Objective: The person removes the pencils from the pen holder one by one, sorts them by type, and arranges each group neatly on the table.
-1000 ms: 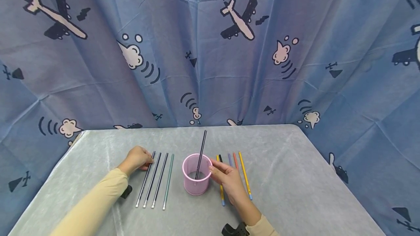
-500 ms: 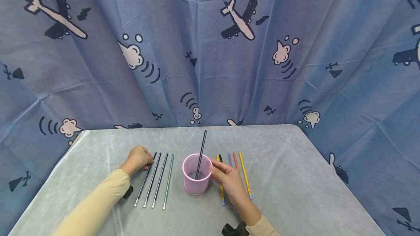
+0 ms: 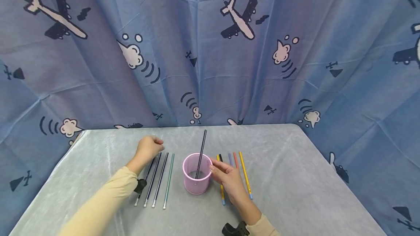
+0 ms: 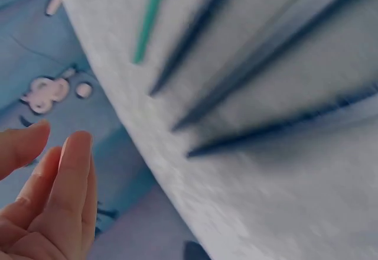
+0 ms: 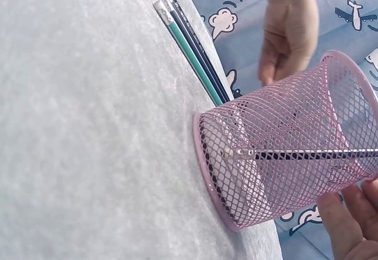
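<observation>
My left hand (image 3: 148, 149) hovers past the far ends of the left row of pencils and holds nothing. In the left wrist view its thumb stands apart from the nearly straight fingers (image 4: 74, 183). Below it lie three dark pencils (image 3: 160, 179) and a green pencil (image 3: 168, 181), erasers toward me; the leftmost dark one is partly hidden by my wrist. My right hand (image 3: 229, 183) holds the side of a pink mesh pencil cup (image 3: 196, 187), thumb and fingers near its rim. A dark striped pencil (image 5: 307, 153) leans inside the cup, eraser down.
Right of the cup, partly behind my right hand, lie several pencils, among them a yellow pencil (image 3: 245, 176) and a red pencil (image 3: 236, 160). A pale grey cloth covers the table (image 3: 295, 192). A blue curtain (image 3: 170, 46) with airplanes hangs behind its far edge.
My left hand has let go of the leftmost dark pencil and moved up and to the right. That pencil's eraser end shifted slightly left beforehand. The right hand and cup stay put.
</observation>
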`<state>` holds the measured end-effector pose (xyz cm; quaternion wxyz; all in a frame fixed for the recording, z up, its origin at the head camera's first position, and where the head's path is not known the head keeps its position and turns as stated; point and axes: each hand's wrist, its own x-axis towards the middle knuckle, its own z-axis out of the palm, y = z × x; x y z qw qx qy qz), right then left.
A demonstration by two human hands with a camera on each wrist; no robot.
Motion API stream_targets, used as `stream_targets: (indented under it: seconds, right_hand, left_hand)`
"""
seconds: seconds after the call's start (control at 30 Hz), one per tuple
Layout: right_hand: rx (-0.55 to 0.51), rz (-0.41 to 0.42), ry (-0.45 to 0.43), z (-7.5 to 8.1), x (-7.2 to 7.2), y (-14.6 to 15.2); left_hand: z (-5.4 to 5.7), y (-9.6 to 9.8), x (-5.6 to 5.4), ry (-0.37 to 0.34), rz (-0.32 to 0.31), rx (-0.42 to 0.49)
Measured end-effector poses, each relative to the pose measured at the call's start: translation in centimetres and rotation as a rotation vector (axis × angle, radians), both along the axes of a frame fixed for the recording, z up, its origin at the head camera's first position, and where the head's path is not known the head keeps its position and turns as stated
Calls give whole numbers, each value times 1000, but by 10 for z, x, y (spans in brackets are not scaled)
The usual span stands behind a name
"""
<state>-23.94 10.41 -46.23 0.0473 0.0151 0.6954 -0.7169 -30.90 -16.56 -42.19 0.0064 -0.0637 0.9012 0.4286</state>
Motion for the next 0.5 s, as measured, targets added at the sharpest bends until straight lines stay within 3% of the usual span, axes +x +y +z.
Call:
stream_targets:
  seconds: [0.13,0.5]
  right_hand:
    - [-8,1,-2,0,0,0]
    - [-13,12,3,0,0,0]
  left_hand:
    - [6,16,0,20,-14,85]
    - [18,50,5,83,-54,160]
